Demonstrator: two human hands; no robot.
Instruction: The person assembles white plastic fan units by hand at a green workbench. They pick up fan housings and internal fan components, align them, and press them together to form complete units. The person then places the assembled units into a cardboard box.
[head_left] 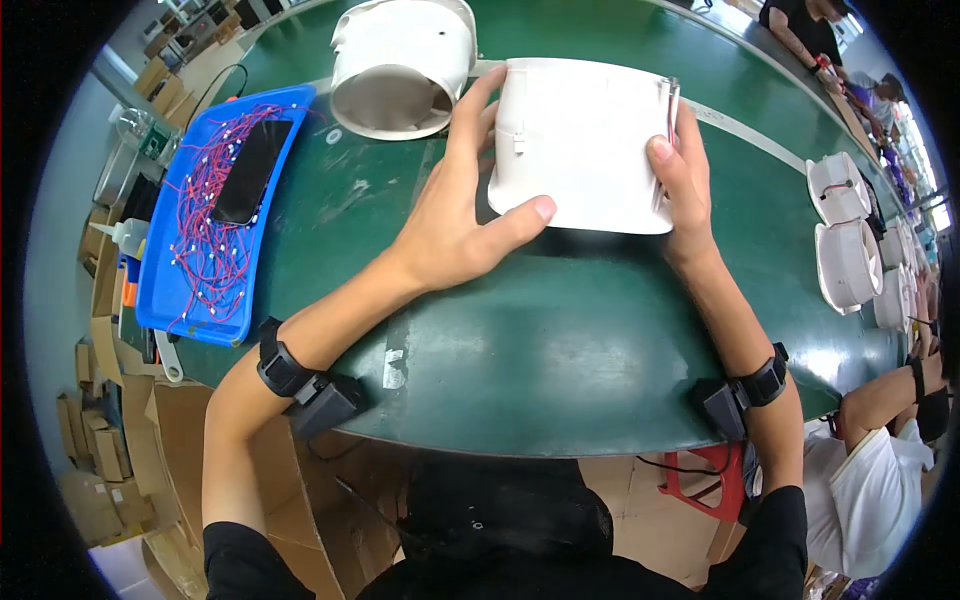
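Both hands on a white housing (585,140) at upper centre of frame, sitting on the green bench (520,340). Left hand (455,215) clasps its left side: thumb pressed on the lower front face, fingers wrapped up over the left edge. Right hand (685,185) grips the right edge, thumb on the front face, fingers behind; a thin metal tool (670,115) stands along that edge by the fingers, can't tell whether the hand holds it. Both wrists wear black bands w/ small boxes.

Just upper left of the housing, touching or nearly so, lies a 2nd white housing (400,65), round opening facing the viewer. Far left: blue tray (165,310) full of red wires (210,225) w/ a black phone (250,170) on top. White bottle (130,235) beside the tray's left edge. Right edge of frame: row of white fan parts (845,255) along the bench. Another person's arm at lower right, one more person at upper right. Cardboard boxes (95,440) at lower left, red stool (700,480) under the bench.
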